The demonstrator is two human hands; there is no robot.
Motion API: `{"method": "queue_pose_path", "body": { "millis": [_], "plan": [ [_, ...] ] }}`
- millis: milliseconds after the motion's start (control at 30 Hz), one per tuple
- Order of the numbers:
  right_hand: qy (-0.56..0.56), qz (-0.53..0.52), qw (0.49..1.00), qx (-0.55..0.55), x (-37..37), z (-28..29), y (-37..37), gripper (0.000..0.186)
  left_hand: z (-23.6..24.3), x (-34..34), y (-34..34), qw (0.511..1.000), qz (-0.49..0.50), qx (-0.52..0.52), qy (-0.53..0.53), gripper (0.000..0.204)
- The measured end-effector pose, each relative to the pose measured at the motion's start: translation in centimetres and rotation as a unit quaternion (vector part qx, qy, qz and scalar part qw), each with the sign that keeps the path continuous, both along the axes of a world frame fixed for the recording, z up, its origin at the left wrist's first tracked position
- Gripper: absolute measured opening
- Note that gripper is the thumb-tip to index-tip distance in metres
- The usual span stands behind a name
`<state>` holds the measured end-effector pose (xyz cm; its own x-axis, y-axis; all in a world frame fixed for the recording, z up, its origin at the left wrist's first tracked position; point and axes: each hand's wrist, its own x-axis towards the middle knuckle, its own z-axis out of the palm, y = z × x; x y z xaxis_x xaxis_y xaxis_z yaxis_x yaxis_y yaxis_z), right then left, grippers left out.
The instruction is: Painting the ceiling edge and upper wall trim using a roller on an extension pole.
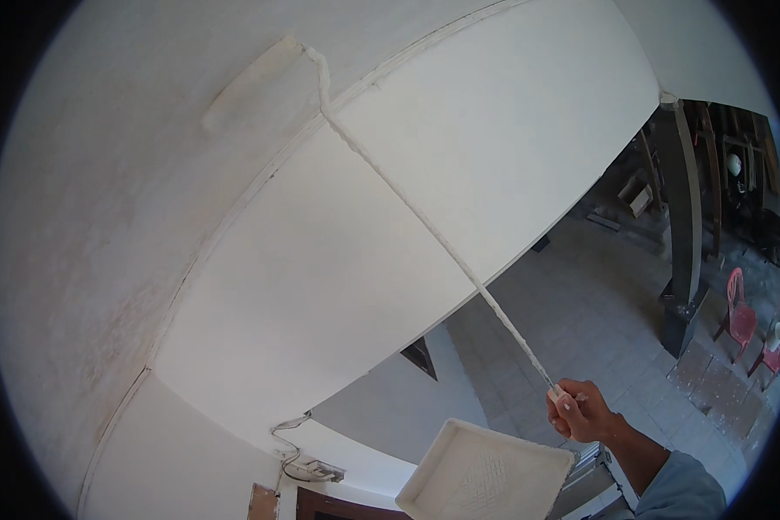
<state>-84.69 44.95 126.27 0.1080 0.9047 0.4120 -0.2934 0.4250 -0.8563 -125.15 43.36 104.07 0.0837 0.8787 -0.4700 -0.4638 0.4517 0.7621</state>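
Near the edge of the ceiling (121,191), paint roller (253,81) sits angled; right hand (582,410) grip clenched round its handle, near paint tray (485,477).

The roller (256,82) is at the top left, on what looks like the ceiling (104,182). Its long pole (442,243) slants down to the right hand (583,410). The tray (446,468) is below and left of that hand. Wires (296,455) hang left of the tray. A chair (740,318) stands on the far right, to the right of a post (683,217).
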Motion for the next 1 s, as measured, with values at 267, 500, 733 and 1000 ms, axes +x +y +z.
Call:
{"method": "queue_pose_path", "body": {
  "millis": [267, 500, 733, 1000],
  "plan": [
    [-0.026, -0.089, 0.996, -0.010, -0.8, -0.3, 1.2, 0.043, -0.3, -0.6, -0.7, 0.964, 0.108, -0.079, 0.230, 0.074],
    [-0.032, -0.036, 0.998, 0.050, -1.1, -0.4, 0.8, 0.029, -2.1, -3.4, -0.5, 0.977, 0.027, 0.058, 0.202, 0.065],
    [-0.027, -0.060, 0.998, -0.016, -0.5, -0.6, 1.3, 0.030, -0.7, -3.4, -1.2, 0.954, -0.002, 0.092, 0.284, 0.064],
    [-0.017, -0.070, 0.997, 0.034, -0.7, -0.5, 1.4, 0.031, -0.2, -2.8, -1.6, 0.922, -0.017, 0.136, 0.362, 0.063]
  ]
}}
